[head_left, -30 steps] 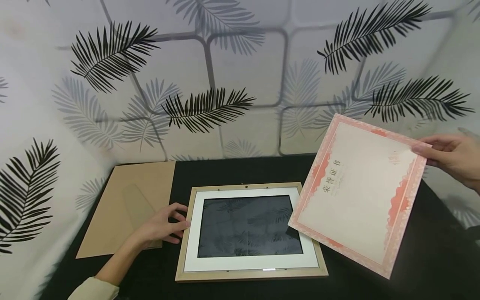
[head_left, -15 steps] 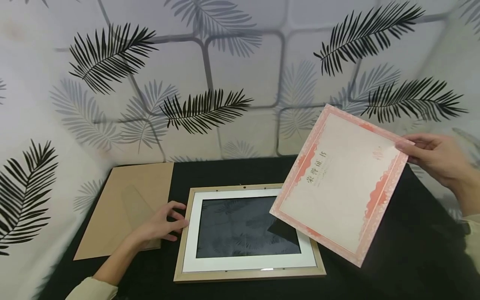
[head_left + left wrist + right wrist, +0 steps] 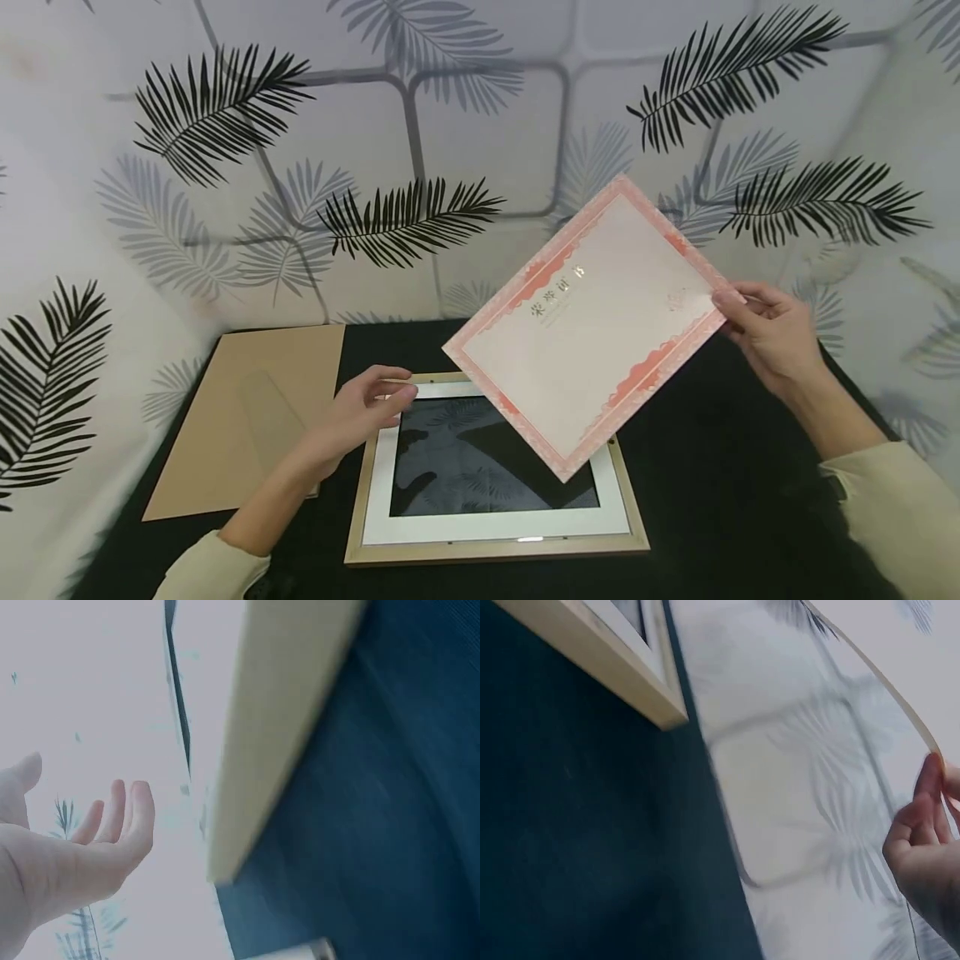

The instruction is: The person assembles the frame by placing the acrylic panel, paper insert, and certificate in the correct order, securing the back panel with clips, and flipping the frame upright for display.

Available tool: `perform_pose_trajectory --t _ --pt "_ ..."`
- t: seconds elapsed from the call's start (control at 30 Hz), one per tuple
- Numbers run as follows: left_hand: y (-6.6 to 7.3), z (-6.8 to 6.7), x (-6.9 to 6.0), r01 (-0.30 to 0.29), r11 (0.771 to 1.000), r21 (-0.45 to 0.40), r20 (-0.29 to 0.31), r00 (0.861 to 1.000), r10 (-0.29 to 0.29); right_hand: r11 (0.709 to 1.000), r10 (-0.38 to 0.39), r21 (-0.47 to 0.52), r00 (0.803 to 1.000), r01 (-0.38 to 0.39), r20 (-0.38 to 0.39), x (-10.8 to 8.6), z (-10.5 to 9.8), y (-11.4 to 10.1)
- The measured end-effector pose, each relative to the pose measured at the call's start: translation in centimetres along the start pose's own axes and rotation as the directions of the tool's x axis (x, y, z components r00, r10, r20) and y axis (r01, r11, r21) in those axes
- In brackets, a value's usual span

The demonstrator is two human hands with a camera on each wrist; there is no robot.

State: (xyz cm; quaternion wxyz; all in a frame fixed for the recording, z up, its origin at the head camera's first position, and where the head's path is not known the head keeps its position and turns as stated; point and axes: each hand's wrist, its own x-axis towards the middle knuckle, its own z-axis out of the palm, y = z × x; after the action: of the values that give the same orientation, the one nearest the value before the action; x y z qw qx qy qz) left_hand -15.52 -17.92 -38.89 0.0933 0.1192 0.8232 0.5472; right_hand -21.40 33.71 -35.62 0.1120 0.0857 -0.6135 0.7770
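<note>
A pink-bordered certificate sheet point(image 3: 592, 325) is held tilted above the right part of a wooden frame point(image 3: 495, 552) with a white mat and dark glass. My right hand point(image 3: 780, 342) pinches its right corner between thumb and fingers; the right wrist view shows the same hand point(image 3: 930, 847) gripping the sheet's edge. Over the frame's upper left corner, my left hand point(image 3: 360, 417) has its fingers apart and holds nothing. In the left wrist view that hand point(image 3: 82, 855) is clear of the frame's side point(image 3: 277, 727), fingers loosely bent.
A brown backing board point(image 3: 225, 417) with a stand piece on it lies at the left of the black-covered table point(image 3: 735, 500). Behind the table hangs a pale cloth point(image 3: 487, 150) with leaf patterns.
The right hand has carried the certificate left, over the frame, and turned it. The left hand has left the frame's left edge and moved up and right.
</note>
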Motion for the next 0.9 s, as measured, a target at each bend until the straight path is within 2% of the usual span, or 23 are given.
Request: perform_pose_trajectory --t 0.13,0.27,0.37,0.47,0.57,0.67,0.73,0.8,0.9 --pt "1.3 1.5 0.7 -0.018 0.992 -0.128 0.002 1.0 0.019 0.996 0.005 0.087 1.0 -0.003 -0.026 -1.0 2.7 1.2" --pt "2.0 2.4 1.4 -0.044 0.972 -0.232 -0.042 0.999 0.035 0.986 0.022 0.167 0.999 -0.017 -0.025 -2.0 4.8 2.1" --pt "2.1 2.7 1.8 -0.08 0.956 -0.284 -0.118 0.992 0.048 0.984 0.02 0.179 1.0 -0.018 -0.013 -2.5 5.9 2.6" --pt "1.9 2.5 2.2 -0.129 0.945 -0.299 -0.218 0.974 0.064 0.986 0.033 0.161 0.999 -0.036 0.022 -3.0 6.4 3.0" --pt "1.5 2.0 2.3 -0.171 0.943 -0.284 -0.301 0.95 0.081 0.995 0.057 0.082 0.995 -0.064 0.084 -3.4 6.4 3.4" --pt "1.1 1.2 2.4 -0.196 0.947 -0.253 -0.349 0.932 0.099 0.994 0.073 -0.09 0.983 -0.058 0.167 -3.9 5.9 3.9" --pt "1.0 0.7 2.3 -0.199 0.952 -0.234 -0.376 0.921 0.1 0.972 0.073 -0.236 0.97 -0.017 0.231 -4.3 5.5 4.0" --pt "0.9 0.2 2.3 -0.196 0.956 -0.218 -0.393 0.914 0.097 0.937 0.069 -0.346 0.951 0.041 0.302 -4.5 5.4 4.1" --pt "0.9 -0.6 2.3 -0.189 0.962 -0.197 -0.415 0.905 0.093 0.893 0.075 -0.432 0.906 0.125 0.417 -4.8 5.4 3.9"
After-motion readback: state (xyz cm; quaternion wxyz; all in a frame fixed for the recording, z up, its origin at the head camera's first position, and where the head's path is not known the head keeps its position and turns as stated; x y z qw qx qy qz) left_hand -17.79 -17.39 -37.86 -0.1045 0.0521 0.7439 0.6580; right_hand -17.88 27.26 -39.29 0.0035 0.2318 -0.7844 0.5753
